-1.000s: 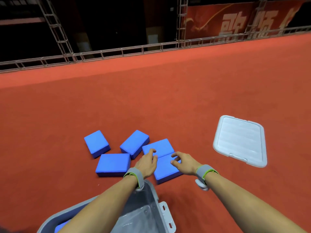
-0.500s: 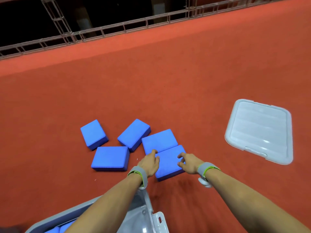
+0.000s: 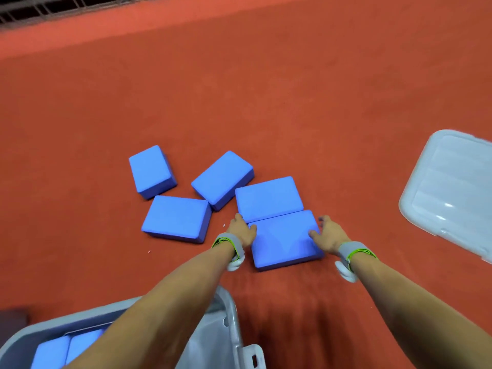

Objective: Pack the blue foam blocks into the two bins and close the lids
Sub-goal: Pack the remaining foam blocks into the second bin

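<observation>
Slid outward since the earlier frame: left hand and right hand, grip now clamping opposite short ends of nearest blue block, ready to lift. Touching a 2nd block; 3 more loose on floor. Open bin nearest, lid at right.

Matt foam blocks, napped red carpet, glossy plastic lid.

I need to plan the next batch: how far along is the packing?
Done: two blocks already lie in the grey bin. In hand: left hand and right hand grip the nearest block by its ends. Left: four more blocks on the carpet, and the lid is still off.
</observation>
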